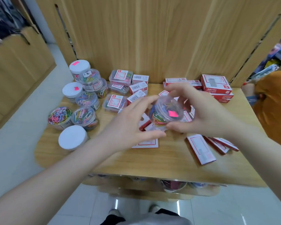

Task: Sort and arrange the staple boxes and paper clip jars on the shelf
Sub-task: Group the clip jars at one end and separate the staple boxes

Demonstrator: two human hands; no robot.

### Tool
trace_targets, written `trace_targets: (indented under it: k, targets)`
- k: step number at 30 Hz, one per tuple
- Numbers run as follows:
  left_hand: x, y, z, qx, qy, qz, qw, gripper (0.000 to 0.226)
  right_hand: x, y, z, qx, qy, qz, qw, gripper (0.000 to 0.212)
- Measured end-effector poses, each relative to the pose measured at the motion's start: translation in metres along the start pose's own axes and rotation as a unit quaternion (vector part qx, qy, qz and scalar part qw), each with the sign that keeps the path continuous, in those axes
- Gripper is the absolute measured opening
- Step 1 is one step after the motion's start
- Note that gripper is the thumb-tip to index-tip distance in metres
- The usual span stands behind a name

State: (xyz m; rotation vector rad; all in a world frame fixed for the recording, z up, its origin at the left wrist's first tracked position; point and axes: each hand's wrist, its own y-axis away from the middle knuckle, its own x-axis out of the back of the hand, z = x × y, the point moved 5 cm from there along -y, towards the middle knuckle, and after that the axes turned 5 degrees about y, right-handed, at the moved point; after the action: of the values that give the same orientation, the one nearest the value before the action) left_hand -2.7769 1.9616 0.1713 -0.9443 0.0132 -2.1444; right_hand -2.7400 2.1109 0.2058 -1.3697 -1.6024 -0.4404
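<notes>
Clear jar [167,113] gripped by right hand [206,114], steadied by left hand [128,125]; slip risked onto staple boxes [199,150] at 6 o'clock.

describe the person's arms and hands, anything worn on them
Both arms are bare for all of their visible length: no sleeves, gloves, watch or bracelets in view. The left hand and right hand show no rings, though motion blur softens the fingers.

Red-and-white staple boxes [216,83], multicoloured clips in clear jars [85,116]
</notes>
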Motion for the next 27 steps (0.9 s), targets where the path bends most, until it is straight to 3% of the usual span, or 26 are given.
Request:
trace_targets:
  k: [5,8,14,17,21,24,27]
  targets:
    - [0.048,0.014,0.000,0.015,0.069,0.172,0.983,0.054,-0.008,-0.044,-0.029,0.022,-0.174,0.049,0.983,0.064]
    - [0.082,0.037,-0.011,0.044,0.047,0.248,0.967,0.045,-0.023,-0.064,-0.043,0.033,-0.228,0.033,0.972,0.045]
    - [0.136,0.099,-0.073,0.142,0.031,0.383,0.912,0.041,-0.064,-0.079,-0.052,0.045,-0.112,-0.010,0.993,0.024]
    - [0.145,0.123,-0.106,0.203,0.025,0.393,0.896,0.054,-0.076,-0.081,-0.049,0.042,-0.081,-0.022,0.996,0.027]
    - [0.140,0.133,-0.132,0.258,0.014,0.309,0.915,0.064,-0.083,-0.079,-0.037,0.012,-0.033,-0.033,0.999,0.035]
    - [0.139,0.130,-0.135,0.261,0.016,0.280,0.924,0.087,-0.087,-0.067,-0.026,-0.001,0.035,-0.083,0.996,0.019]
    - [0.141,0.121,-0.115,0.198,-0.044,0.290,0.936,0.092,-0.092,-0.045,-0.018,-0.013,0.110,-0.170,0.979,0.025]
